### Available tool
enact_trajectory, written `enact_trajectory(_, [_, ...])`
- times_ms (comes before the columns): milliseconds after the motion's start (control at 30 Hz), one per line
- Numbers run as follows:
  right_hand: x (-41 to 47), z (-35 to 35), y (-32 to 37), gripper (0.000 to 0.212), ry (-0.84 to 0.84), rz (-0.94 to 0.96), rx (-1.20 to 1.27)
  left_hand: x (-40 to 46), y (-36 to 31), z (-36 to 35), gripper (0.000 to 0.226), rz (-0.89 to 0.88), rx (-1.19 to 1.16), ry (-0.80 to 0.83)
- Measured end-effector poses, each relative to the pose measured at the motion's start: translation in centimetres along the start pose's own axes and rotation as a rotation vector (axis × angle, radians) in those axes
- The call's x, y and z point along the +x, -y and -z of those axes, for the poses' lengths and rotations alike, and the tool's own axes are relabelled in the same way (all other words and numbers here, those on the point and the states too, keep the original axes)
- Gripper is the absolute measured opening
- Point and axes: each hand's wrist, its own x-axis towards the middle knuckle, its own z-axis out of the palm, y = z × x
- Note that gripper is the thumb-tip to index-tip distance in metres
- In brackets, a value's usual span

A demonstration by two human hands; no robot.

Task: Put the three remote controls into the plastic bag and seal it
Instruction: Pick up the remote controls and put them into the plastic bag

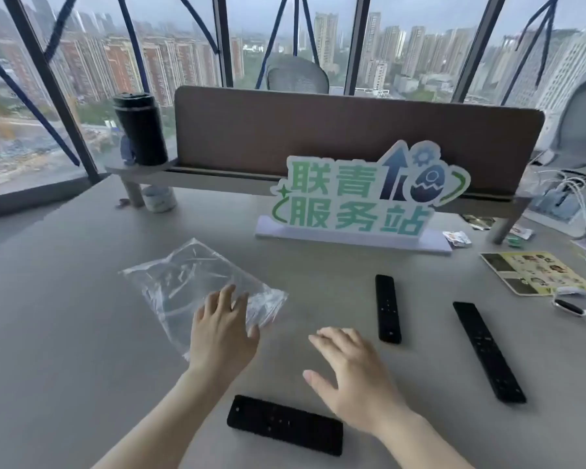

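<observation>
A clear plastic bag (183,282) lies flat on the grey desk, left of centre. My left hand (222,328) rests on its near right corner with fingers spread, holding nothing. My right hand (352,374) hovers open over bare desk, fingers apart. Three black remote controls lie on the desk: a short one (388,308) just right of my right hand, a long one (487,350) farther right, and a wide one (285,424) lying crosswise near me, between my forearms.
A green and white sign (359,201) stands behind the work area before a brown divider (318,130). A black tumbler (141,130) sits on the shelf at back left. A printed card (535,272), a wristband (574,304) and cables lie at right.
</observation>
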Motion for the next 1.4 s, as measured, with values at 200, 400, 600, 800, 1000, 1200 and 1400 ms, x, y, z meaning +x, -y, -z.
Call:
enact_trajectory(200, [-3.9,-1.6,2.0,0.060,0.012,0.055,-0.004,-2.0,1.2,-0.1,0.016,0.091,-0.033,0.056])
enact_trajectory(400, [-6.0,0.1,5.1,0.034,0.186,-0.088,0.038,-3.9,1.8,1.7,0.037,0.021,-0.125,-0.007])
enact_trajectory(600, [-6.8,3.0,4.6,0.024,0.157,-0.394,0.501,-6.4,0.3,3.6,0.034,-0.068,-0.306,-0.046])
enact_trajectory(800, [-2.3,4.8,5.6,0.012,0.262,-0.544,0.980,-6.8,-4.0,4.8,0.023,-0.049,-0.480,-0.030])
enact_trajectory(1000, [-2.2,4.2,2.6,0.022,-0.131,-0.638,1.145,-5.0,-5.3,4.1,0.027,-0.003,-0.540,-0.046])
enact_trajectory(1200, [-2.2,3.8,-6.4,0.027,-0.299,-0.826,0.527,-4.9,-6.1,2.7,0.020,-0.009,-0.583,-0.026])
enact_trajectory(1400, [2.5,1.9,-7.6,0.051,-0.199,-0.836,0.088,-6.2,-5.3,2.2,0.026,-0.024,-0.619,-0.011])
